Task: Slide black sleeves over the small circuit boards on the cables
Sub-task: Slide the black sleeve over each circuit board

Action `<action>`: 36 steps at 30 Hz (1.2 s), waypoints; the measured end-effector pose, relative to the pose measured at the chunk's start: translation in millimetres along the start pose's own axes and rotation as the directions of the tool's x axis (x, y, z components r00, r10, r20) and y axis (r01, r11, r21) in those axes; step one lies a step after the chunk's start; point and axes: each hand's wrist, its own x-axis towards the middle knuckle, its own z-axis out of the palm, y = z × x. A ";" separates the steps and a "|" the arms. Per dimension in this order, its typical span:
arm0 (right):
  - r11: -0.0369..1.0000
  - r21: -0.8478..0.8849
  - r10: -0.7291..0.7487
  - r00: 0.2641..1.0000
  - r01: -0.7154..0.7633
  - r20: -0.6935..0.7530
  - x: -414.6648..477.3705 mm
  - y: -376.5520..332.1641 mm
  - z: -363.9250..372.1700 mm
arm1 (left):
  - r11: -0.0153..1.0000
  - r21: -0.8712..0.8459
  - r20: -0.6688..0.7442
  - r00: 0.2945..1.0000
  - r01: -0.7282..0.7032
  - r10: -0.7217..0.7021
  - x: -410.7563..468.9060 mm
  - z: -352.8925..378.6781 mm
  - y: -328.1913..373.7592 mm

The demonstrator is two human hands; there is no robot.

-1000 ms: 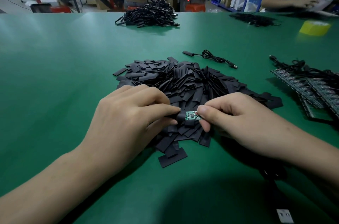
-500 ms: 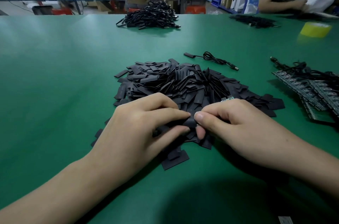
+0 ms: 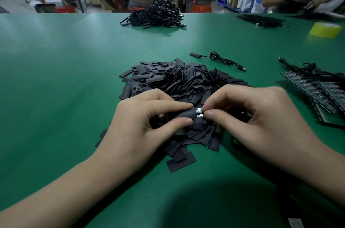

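My left hand (image 3: 145,125) pinches a black sleeve (image 3: 186,115) between thumb and forefinger, just above a big pile of flat black sleeves (image 3: 175,82). My right hand (image 3: 252,115) pinches a small circuit board (image 3: 199,112) at its right end. The board's left part sits inside the sleeve's mouth; only a short shiny strip shows between my fingertips. The board's cable is hidden under my right hand.
One sleeved cable (image 3: 218,59) lies behind the pile. Circuit boards with cables (image 3: 317,85) are stacked at the right. A heap of black cables (image 3: 155,16) and a yellow tape roll (image 3: 325,29) sit far back on the green table (image 3: 56,78). A person works at the far right.
The green board was bare between my fingertips a second ago; now the sleeve covers most of it. Both hands have moved slightly right over the pile.
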 end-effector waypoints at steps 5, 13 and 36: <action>0.995 -0.077 -0.069 0.998 0.068 -0.003 -0.3 -2.3 -0.7 | 0.998 0.011 -0.018 0.998 -0.054 0.054 0.1 -1.5 1.5; 0.990 -0.111 -0.094 0.995 0.091 -0.024 -2.0 -2.5 0.3 | 0.994 0.037 -0.026 0.994 -0.106 0.107 -0.5 -1.3 6.4; 0.947 0.196 0.235 0.964 -0.256 0.124 4.6 -2.6 -0.3 | 0.998 0.004 -0.097 0.993 -0.066 0.066 1.1 -1.7 5.5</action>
